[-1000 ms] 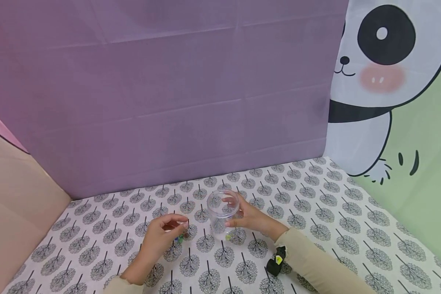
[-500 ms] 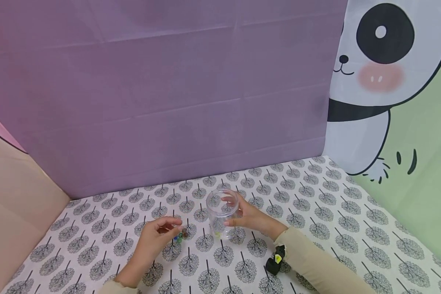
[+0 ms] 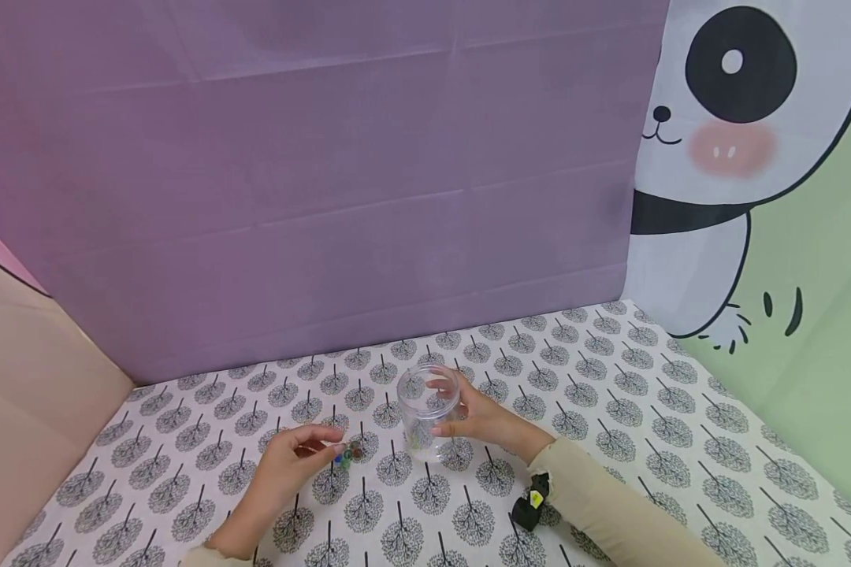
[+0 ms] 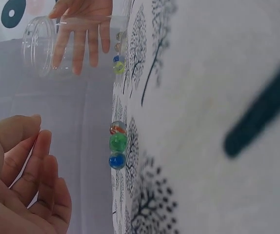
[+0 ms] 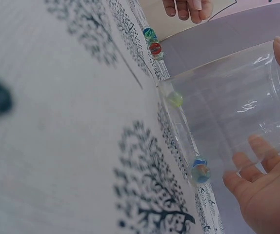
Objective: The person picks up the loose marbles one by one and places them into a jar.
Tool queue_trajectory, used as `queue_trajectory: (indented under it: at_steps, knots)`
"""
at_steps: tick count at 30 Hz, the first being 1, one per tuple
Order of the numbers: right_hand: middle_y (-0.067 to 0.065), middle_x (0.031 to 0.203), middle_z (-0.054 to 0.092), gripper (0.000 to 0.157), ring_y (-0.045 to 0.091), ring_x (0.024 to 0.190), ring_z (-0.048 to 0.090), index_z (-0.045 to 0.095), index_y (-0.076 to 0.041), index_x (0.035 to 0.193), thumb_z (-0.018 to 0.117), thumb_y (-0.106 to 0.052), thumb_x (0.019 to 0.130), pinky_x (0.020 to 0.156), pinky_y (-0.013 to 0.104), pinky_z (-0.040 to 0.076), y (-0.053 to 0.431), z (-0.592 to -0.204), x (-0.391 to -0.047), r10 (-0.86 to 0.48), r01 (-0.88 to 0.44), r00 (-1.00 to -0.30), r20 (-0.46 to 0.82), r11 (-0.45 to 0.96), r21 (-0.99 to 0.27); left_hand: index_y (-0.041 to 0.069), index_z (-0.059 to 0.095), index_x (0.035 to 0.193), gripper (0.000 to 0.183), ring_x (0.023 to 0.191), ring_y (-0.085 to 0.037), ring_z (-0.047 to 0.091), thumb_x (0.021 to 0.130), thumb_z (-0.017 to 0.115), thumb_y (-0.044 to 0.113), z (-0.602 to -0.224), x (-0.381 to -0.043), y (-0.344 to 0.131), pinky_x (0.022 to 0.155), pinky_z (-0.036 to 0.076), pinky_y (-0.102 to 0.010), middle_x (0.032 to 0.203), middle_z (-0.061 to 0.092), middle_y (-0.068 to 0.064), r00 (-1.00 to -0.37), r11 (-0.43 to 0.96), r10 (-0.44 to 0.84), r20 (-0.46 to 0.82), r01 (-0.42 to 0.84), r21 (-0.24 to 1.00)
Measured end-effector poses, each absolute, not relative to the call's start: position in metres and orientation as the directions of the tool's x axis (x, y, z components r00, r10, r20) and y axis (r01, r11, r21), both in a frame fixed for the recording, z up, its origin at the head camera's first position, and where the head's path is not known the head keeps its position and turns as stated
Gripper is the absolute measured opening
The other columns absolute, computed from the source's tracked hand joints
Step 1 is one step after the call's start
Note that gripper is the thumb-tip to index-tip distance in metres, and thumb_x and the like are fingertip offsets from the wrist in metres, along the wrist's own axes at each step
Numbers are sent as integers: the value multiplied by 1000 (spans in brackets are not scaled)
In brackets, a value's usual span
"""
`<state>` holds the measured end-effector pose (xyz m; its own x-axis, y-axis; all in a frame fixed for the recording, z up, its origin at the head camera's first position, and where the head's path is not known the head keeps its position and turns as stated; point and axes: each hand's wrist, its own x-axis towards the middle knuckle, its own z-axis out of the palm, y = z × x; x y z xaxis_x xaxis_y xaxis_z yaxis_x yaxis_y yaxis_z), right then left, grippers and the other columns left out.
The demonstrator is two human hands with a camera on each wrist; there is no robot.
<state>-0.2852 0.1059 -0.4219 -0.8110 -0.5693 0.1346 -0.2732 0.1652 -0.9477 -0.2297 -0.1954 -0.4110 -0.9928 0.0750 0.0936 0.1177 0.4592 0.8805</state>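
- The left hand [image 3: 294, 461] hovers over the bench [image 3: 652, 394], fingers loosely bent and holding nothing; its thumb tip and index tip sit close together with a slim gap between them.
- Nearest to it is a little cluster of marbles [image 4: 118, 142] lying on the bench, among them a green one, a blue one and one with red streaks; the fingertips are near these but apart from them.
- The right hand [image 3: 473, 413] holds the jar [image 3: 421, 429] from its right side, thumb on the near side and the other fingers spread along the far side.
- The jar is clear and stands upright on the bench, mouth up, to the right of the cluster and just beside it.
- Inside the jar, at the bottom, lie a yellow marble [image 5: 175, 99] and a blue marble [image 5: 200, 161], with more beside the blue one; the exact count is hard to tell.
- A black device [image 3: 528, 508] with a yellow mark sits beside the cuff of the cream right sleeve [image 3: 617, 504].
- The bench cover has a grey tree print.
- Behind it hangs a purple backdrop [image 3: 326, 197]; a panda picture [image 3: 745, 102] fills the green wall at the right.
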Motion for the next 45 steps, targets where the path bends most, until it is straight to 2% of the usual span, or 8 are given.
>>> queue_trajectory:
  at_steps: [4, 14, 20, 25, 30, 38, 45]
  knots:
    - [10, 150, 31, 90, 34, 136, 31, 18, -32, 147, 75, -25, 79, 109, 51, 27, 107, -423, -285, -569, -279, -810, 141, 163, -946, 3, 69, 99, 21, 74, -18, 59, 79, 73, 9, -411, -230, -200, 65, 51, -24, 89, 67, -8, -994, 481, 95, 60, 98, 871]
    - [10, 150, 31, 88, 37, 134, 33, 18, -33, 147, 74, -22, 80, 108, 52, 28, 108, -425, -286, -569, -264, -811, 138, 146, -953, 5, 69, 100, 21, 76, -13, 54, 80, 72, 11, -413, -234, -205, 66, 47, -25, 88, 65, -4, -996, 517, 91, 1, 48, 855]
    - [11, 149, 31, 89, 37, 135, 32, 18, -32, 147, 74, -19, 80, 108, 51, 28, 107, -425, -286, -565, -268, -813, 140, 149, -952, 4, 69, 99, 21, 76, -14, 55, 79, 72, 9, -416, -237, -207, 65, 46, -24, 86, 65, -5, -992, 529, 125, 4, 70, 846]
    - [11, 150, 31, 89, 40, 132, 36, 18, -33, 147, 75, -21, 80, 107, 55, 28, 107, -425, -285, -561, -255, -818, 127, 156, -954, 0, 68, 98, 21, 75, -13, 56, 78, 71, 5, -420, -241, -208, 65, 47, -22, 90, 66, -7, -987, 502, 158, -3, 78, 862]
    - [10, 150, 32, 90, 38, 132, 36, 18, -34, 147, 75, -22, 79, 107, 53, 29, 107, -425, -285, -557, -253, -821, 121, 164, -953, -4, 68, 99, 22, 76, -14, 56, 78, 71, 3, -421, -242, -208, 65, 48, -22, 98, 65, -10, -984, 483, 176, -15, 73, 873]
    - [10, 150, 32, 91, 33, 136, 32, 17, -33, 147, 75, -22, 79, 109, 51, 27, 106, -424, -285, -556, -263, -821, 130, 167, -950, -1, 68, 99, 22, 79, -16, 56, 78, 71, 3, -422, -243, -208, 67, 48, -24, 93, 66, -7, -986, 515, 158, -43, 45, 856]
    - [10, 150, 31, 91, 35, 135, 33, 16, -33, 148, 75, -23, 79, 109, 52, 26, 106, -422, -285, -563, -263, -816, 129, 164, -951, 0, 69, 97, 21, 80, -17, 56, 76, 71, 1, -423, -245, -207, 67, 48, -26, 94, 65, -6, -991, 533, 115, -66, 5, 846]
